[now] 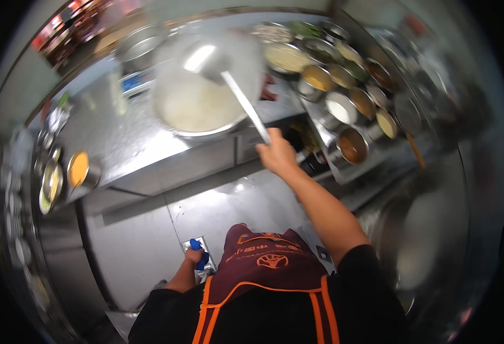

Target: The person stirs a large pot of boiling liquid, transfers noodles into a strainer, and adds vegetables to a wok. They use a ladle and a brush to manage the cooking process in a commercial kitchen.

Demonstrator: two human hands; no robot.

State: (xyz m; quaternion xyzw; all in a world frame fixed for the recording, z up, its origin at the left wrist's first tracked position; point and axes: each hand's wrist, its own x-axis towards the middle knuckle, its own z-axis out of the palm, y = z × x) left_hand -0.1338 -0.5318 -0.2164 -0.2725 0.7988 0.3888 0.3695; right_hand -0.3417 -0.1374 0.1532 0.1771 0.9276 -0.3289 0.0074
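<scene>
My right hand [277, 152] is closed around the end of a long metal ladle handle [245, 103], arm stretched forward over the counter edge. The ladle's bowl [211, 60], motion-blurred and catching a bright reflection, is above the far part of a large round metal pot [191, 134]. Pale, cloudy liquid [196, 107] fills much of that pot, and steam blurs its far side. Low on my left side, my left hand [195, 255] grips a bunched blue cloth [196, 244], beside my maroon apron [269, 275] with orange trim.
Left of the pot is a scale [135, 84] with a metal pan [140, 43]. An orange-filled container [79, 168] stands at the counter's left end. Several ingredient bowls crowd the right, including brown sauce [352, 146] and white contents [341, 107]. An orange-brown handle [415, 150] juts out there.
</scene>
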